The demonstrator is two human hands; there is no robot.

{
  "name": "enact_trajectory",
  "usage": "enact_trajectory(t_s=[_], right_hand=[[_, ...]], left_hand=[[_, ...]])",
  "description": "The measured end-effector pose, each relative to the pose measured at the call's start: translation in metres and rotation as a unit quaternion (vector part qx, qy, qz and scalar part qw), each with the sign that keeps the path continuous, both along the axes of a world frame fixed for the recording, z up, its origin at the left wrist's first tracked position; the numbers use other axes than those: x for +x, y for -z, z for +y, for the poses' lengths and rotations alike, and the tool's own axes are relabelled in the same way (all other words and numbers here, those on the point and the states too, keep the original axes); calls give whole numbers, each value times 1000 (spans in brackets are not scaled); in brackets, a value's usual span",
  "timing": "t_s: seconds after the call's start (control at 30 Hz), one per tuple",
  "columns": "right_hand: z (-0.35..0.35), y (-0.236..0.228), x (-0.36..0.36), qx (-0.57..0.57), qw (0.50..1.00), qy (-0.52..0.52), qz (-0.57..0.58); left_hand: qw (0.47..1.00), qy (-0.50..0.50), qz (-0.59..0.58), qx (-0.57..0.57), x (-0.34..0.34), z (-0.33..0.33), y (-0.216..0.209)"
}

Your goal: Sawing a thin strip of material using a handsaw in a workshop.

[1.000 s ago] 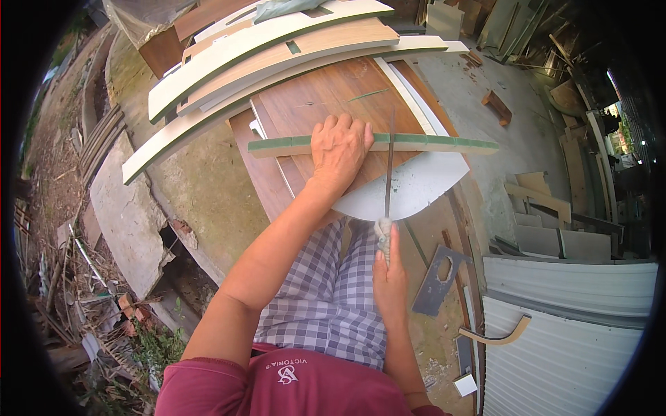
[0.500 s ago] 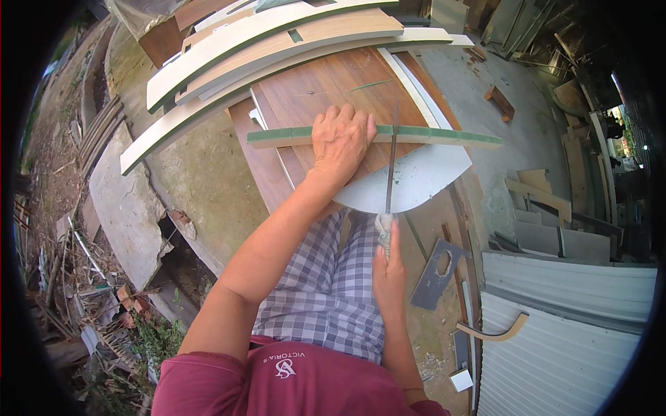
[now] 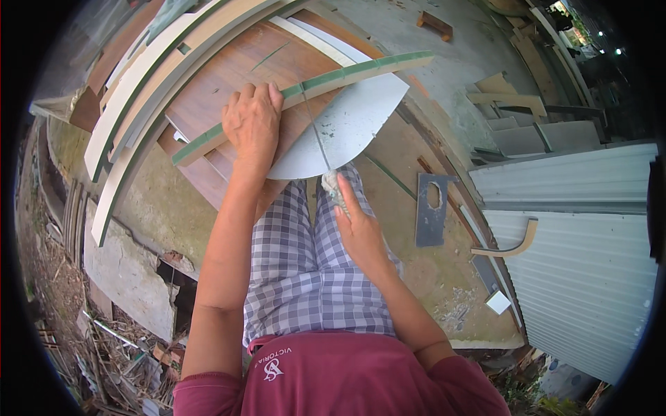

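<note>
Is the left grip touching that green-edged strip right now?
Touching: the head view shows the left grip curled over the green-edged strip, which emerges on both sides.

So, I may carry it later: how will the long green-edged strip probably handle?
Probably stiff: the green-edged strip looks like thick board. Likely fairly light, being so narrow. Being long, it may swivel if bumped at one end.
</note>
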State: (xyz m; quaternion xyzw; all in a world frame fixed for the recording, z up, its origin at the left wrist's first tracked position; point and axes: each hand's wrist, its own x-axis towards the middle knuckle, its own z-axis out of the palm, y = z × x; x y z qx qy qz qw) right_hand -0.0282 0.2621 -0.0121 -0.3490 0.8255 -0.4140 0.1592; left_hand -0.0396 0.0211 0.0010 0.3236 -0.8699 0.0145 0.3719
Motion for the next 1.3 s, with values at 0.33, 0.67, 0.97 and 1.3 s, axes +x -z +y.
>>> enact_trajectory(t_s=[0.33,0.67,0.97,1.3], right_hand=[[-15,-27,-14,26,998,-2,-61],[-19,-14,-11,-38,999,-4,-4],[5,-5,9,-47,998,-13,30],[-49,-25,-29,-28,1000,-2,-1]], left_hand=[[999,-25,20,-7,-6,-21,4],[1000,17,24,-3,6,2,0],[999,13,34,-3,4,5,0],[999,27,2,17,5,11,-6]])
